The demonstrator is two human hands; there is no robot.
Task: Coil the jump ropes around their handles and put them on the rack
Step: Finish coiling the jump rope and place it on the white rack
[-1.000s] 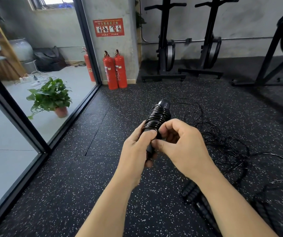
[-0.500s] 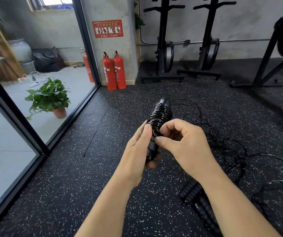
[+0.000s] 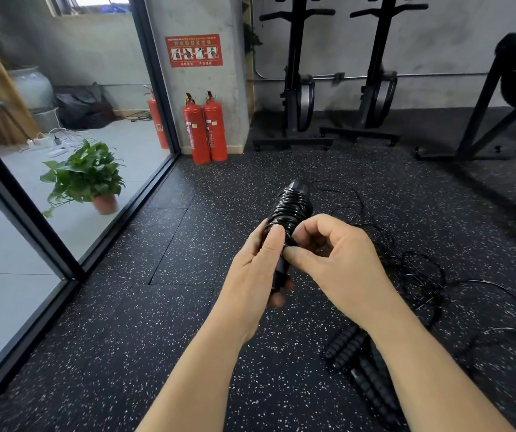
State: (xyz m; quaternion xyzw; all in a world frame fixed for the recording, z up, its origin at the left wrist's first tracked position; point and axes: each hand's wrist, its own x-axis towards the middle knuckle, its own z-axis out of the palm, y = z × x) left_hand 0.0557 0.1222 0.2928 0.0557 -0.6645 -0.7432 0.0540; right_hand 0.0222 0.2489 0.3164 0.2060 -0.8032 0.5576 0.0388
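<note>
"What are the fingers doing?"
"On the right hand (image 3: 340,260), the fingers (image 3: 294,254) pinch the lowest turns of the coiled jump rope (image 3: 291,207). The left hand (image 3: 256,275) grips its handles, above the floor (image 3: 156,338)."
"Which step?"
"Coiling looks nearly done. Next, tuck the end tight, then rack it."

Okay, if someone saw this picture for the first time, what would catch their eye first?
Dead centre, the left hand grips a coiled jump rope, black cord wound tight round its handles, while the right hand pinches the cord at the coil's lower end. A tangle of loose ropes lies on the floor to the right. Two red fire extinguishers stand at the back, and a potted plant sits far left.
</note>
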